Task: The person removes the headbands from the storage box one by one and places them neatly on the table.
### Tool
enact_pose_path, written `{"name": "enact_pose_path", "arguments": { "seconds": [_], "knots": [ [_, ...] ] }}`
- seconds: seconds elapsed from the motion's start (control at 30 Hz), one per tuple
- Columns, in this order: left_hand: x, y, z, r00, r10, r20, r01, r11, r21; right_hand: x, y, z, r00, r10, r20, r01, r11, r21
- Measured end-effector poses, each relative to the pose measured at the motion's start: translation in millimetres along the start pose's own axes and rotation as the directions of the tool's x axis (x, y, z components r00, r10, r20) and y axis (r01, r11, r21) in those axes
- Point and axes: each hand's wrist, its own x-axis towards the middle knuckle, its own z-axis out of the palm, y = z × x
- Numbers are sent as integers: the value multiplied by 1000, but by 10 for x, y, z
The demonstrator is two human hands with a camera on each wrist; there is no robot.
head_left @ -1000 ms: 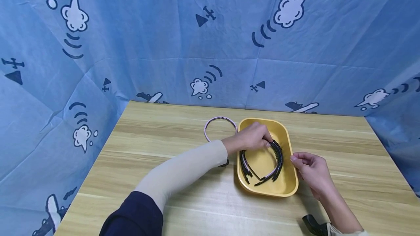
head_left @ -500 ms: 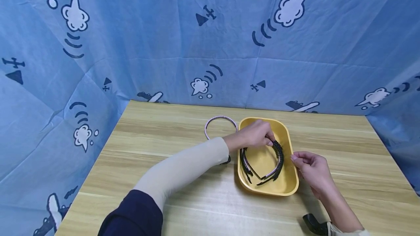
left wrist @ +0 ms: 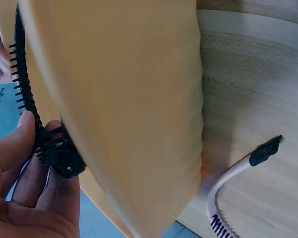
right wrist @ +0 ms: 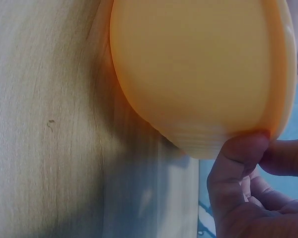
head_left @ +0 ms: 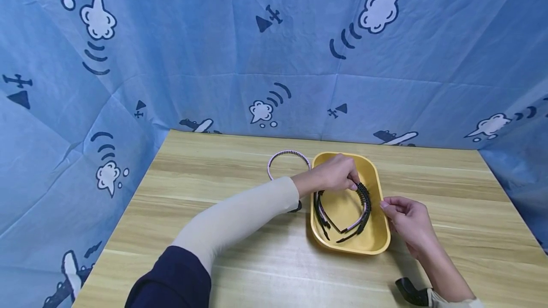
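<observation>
My left hand (head_left: 338, 173) reaches into a yellow plastic basin (head_left: 351, 252) and pinches the top of a black toothed headband (head_left: 365, 203) between thumb and fingers. In the left wrist view, its comb teeth (left wrist: 25, 79) show above the thumb. More headbands, black and lilac, lie bunched with it inside the basin; how many the fingers hold I cannot tell. My right hand (head_left: 408, 220) pinches the basin's right rim, with thumb and index finger on the edge in the right wrist view.
A lilac headband (head_left: 288, 151) with dark teeth lies on the wooden table (head_left: 205, 165) left of the basin, partly hidden by the left arm. Its black tip (left wrist: 265, 151) shows in the left wrist view. A blue printed curtain (head_left: 214, 51) hangs behind the table.
The left hand has shifted slightly right, and the bunched headbands in the basin have moved a little with it. My right hand keeps its pinch on the rim.
</observation>
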Motion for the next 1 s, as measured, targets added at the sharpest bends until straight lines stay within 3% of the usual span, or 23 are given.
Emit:
{"name": "enact_pose_path", "arguments": {
  "seconds": [1.0],
  "knots": [
    [-137, -102, -310, 998, -30, -56, 26, 997, -77, 0, 12, -2, 1000, -1, -4, 1, 1000, 8]
  ]
}}
